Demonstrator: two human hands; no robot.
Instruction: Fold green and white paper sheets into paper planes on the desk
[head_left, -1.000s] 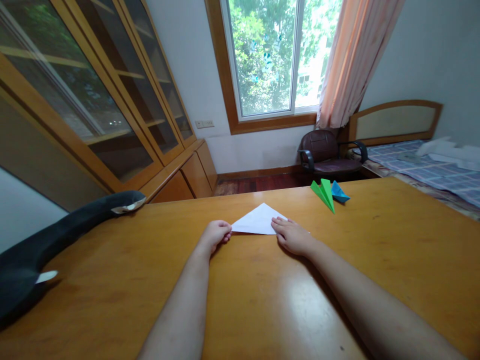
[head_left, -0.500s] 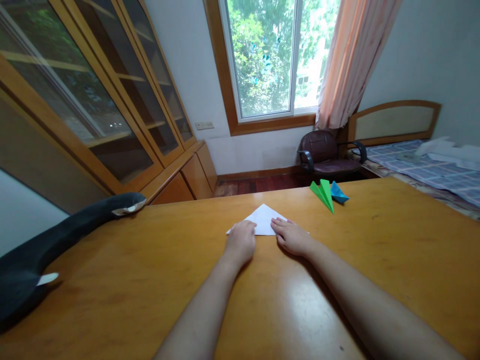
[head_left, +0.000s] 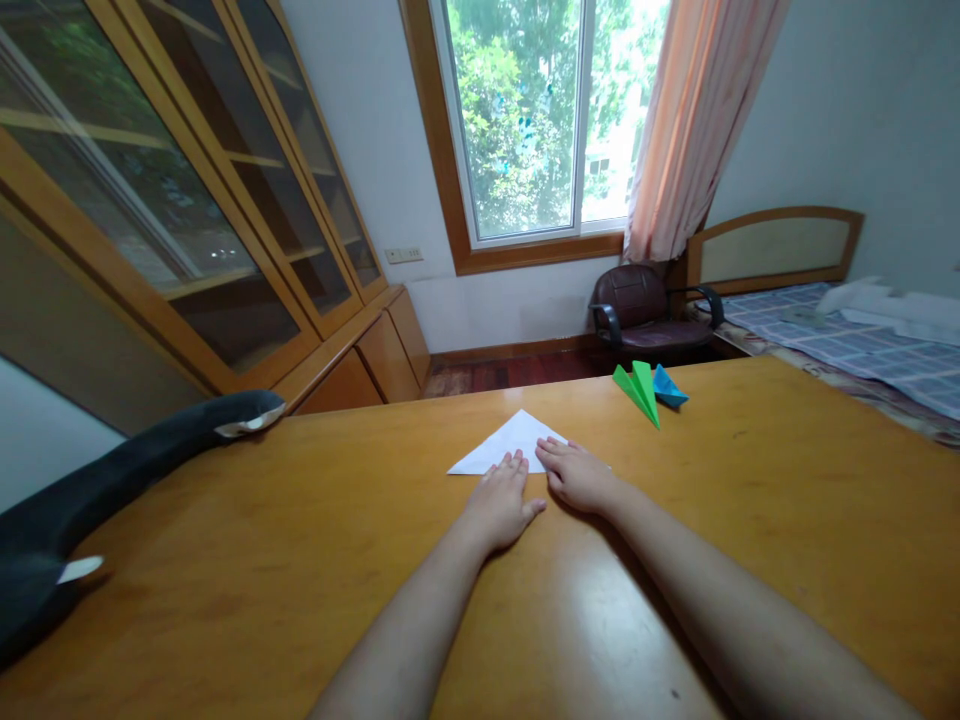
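On the table [head_left: 360, 560], the white paper [head_left: 516, 437] lies as a triangle. The left hand [head_left: 501, 507], fingers extended, rests across its near edge; the right hand [head_left: 581, 477], fingers extended, covers its right part. Neither grips.

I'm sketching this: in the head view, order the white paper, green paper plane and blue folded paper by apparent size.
1. White paper, though partly covered
2. Green paper plane
3. Blue folded paper, smallest
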